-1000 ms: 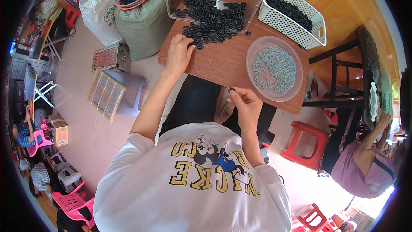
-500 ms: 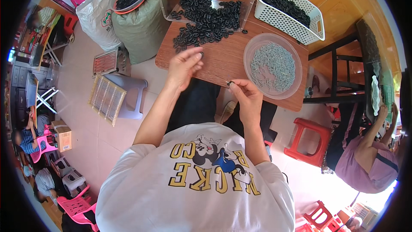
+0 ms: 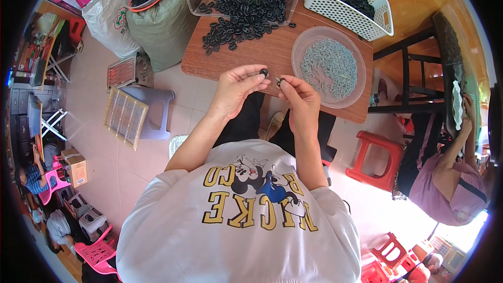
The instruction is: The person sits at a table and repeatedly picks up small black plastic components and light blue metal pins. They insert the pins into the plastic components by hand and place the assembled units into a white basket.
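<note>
Above the near edge of the brown wooden table, my two hands are close together, fingertips almost meeting. A small black oval piece is pinched between the thumb and fingers of my left hand. My right hand grips another small black piece, with what looks like a thin screw sticking out of it. Beyond them lies a heap of black oval pieces with holes, partly inside a clear tray and partly spilled on the wood. To the right stands a clear round bowl of silvery screws.
A white perforated basket of black pieces sits at the far right. Sacks stand left of the table, one topped by a bowl. A grey stool and red stool flank me. Another person works at right.
My left hand has moved right, away from the heap, with its black piece. My right hand has risen slightly, and the two hands now nearly touch. The view has shifted a little.
</note>
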Tool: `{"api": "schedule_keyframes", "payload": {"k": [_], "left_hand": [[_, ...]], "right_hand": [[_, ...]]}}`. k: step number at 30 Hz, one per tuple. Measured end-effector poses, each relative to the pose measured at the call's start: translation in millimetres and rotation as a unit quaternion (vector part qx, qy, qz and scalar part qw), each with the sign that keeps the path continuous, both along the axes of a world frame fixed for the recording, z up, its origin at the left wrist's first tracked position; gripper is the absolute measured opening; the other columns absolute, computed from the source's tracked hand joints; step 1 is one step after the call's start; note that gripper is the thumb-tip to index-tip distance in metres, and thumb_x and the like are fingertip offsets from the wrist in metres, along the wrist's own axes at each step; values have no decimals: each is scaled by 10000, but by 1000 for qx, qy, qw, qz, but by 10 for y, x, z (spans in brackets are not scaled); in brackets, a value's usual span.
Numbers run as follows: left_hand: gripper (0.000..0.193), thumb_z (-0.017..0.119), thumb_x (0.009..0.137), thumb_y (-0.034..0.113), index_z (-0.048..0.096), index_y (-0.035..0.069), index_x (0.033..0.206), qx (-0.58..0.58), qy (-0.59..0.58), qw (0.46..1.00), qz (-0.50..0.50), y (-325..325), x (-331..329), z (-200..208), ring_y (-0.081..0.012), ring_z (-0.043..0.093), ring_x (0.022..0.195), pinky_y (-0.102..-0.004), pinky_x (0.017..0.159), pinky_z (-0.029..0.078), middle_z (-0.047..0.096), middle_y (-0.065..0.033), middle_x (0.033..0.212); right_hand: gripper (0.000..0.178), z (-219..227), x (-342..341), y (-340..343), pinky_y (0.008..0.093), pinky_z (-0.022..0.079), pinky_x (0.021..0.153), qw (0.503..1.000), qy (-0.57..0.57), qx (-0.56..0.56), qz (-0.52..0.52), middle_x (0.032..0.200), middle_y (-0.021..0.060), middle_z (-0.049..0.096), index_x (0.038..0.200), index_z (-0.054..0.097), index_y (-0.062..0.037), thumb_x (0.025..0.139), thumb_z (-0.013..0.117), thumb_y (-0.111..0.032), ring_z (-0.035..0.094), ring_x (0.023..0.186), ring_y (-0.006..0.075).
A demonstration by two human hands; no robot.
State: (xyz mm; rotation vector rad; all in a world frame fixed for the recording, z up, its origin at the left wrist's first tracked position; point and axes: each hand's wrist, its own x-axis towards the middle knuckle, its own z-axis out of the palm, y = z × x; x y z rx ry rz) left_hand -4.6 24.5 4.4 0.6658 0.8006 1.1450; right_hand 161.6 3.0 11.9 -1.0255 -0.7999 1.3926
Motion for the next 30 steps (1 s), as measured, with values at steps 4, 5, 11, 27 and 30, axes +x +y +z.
{"api": "schedule_keyframes", "payload": {"k": [4, 5, 11, 27, 30], "left_hand": [[232, 604, 846, -2, 607, -57, 1071, 31, 27, 999, 16, -58, 63, 34, -185, 648, 863, -281, 800, 541, 648, -139, 957], [225, 605, 845, -4, 614, -52, 1064, 37, 20, 999, 20, -74, 84, 45, -185, 646, 866, -288, 805, 540, 652, -133, 951], [208, 622, 827, -14, 630, -62, 1029, -10, -24, 999, 36, -100, 125, 20, -185, 646, 860, -277, 783, 534, 661, -155, 928], [172, 607, 844, 9, 640, -36, 1006, -25, -36, 998, 41, -107, 106, 24, -188, 651, 767, -287, 705, 535, 670, -146, 906], [180, 618, 838, 13, 640, -41, 1008, -14, -9, 999, 52, -121, 101, 41, -177, 650, 761, -269, 692, 526, 673, -140, 896]], "right_hand": [[151, 22, -38, -8, 201, 471, 642, 999, 34, -9, 13, 830, 55, 661, 974, 652, 19, 833, 639, -34, 590, 692, 84], [145, 10, -48, -12, 200, 472, 642, 999, 45, -11, 18, 830, 58, 662, 969, 651, 20, 835, 637, -35, 593, 692, 86], [133, -57, -62, -8, 200, 482, 640, 998, 63, -20, 9, 832, 71, 667, 962, 643, 21, 846, 626, -42, 619, 695, 104], [104, 71, -116, -59, 214, 502, 638, 999, -47, 3, 2, 836, 109, 676, 913, 633, 62, 829, 627, 0, 636, 683, 126], [106, 66, -111, -71, 210, 501, 635, 997, -83, -7, 7, 851, 117, 678, 910, 630, 71, 828, 625, 3, 635, 685, 125]]}}
